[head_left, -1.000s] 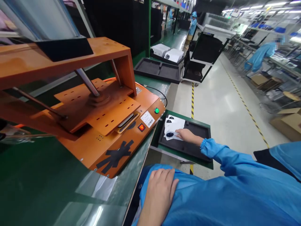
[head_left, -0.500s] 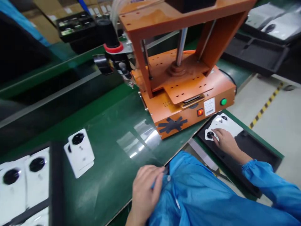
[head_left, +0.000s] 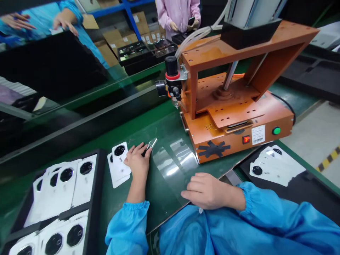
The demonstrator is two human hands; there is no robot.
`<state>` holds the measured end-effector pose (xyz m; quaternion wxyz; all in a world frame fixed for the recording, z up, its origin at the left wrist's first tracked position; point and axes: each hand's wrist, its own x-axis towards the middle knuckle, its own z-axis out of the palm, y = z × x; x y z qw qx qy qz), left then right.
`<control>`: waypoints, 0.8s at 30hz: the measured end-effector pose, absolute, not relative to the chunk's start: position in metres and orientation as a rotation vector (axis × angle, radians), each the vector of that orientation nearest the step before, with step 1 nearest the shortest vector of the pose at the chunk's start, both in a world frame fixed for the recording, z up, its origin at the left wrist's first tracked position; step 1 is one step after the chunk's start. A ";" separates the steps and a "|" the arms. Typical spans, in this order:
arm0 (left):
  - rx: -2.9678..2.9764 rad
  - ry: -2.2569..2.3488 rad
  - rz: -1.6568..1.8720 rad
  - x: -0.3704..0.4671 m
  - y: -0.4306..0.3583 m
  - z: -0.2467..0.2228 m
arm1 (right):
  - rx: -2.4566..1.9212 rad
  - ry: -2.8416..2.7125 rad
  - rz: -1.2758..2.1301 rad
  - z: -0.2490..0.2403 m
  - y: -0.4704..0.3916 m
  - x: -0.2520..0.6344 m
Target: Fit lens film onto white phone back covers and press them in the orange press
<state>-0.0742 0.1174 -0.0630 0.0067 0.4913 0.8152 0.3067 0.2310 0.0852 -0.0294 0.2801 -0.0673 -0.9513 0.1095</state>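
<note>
My left hand [head_left: 139,159] is over the green bench, right of two overlapping white phone back covers [head_left: 121,166] with round black camera areas. Its thumb and fingers close on a small dark piece with shiny, clear-looking edges [head_left: 152,144]; its exact kind is unclear. My right hand [head_left: 205,191] is loosely curled by the bench's front edge, with nothing visible in it and its palm hidden. Clear film strips [head_left: 170,161] lie flat between the hands and the orange press [head_left: 215,136]. More white back covers fan out in the right-hand black tray [head_left: 305,191].
A black divided tray [head_left: 97,191] of back covers stands at the left. The press carries a black regulator [head_left: 172,76] on its left side. Behind a rail, a person in blue [head_left: 71,21] and another in pink [head_left: 177,14] work near cardboard boxes [head_left: 140,23].
My left hand has moved from the front edge to beside the two covers. My right hand has left the covers in the right tray and come to the front edge. The view has shifted left.
</note>
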 end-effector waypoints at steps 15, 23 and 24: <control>1.996 2.097 1.406 0.001 0.036 -0.008 | -0.421 -2.350 0.107 0.013 0.145 0.158; 2.022 2.088 1.407 0.004 0.036 -0.010 | -0.318 -2.326 -0.196 0.015 0.139 0.168; 2.005 2.076 1.413 0.005 0.035 -0.011 | -0.321 -2.342 -0.191 0.014 0.140 0.168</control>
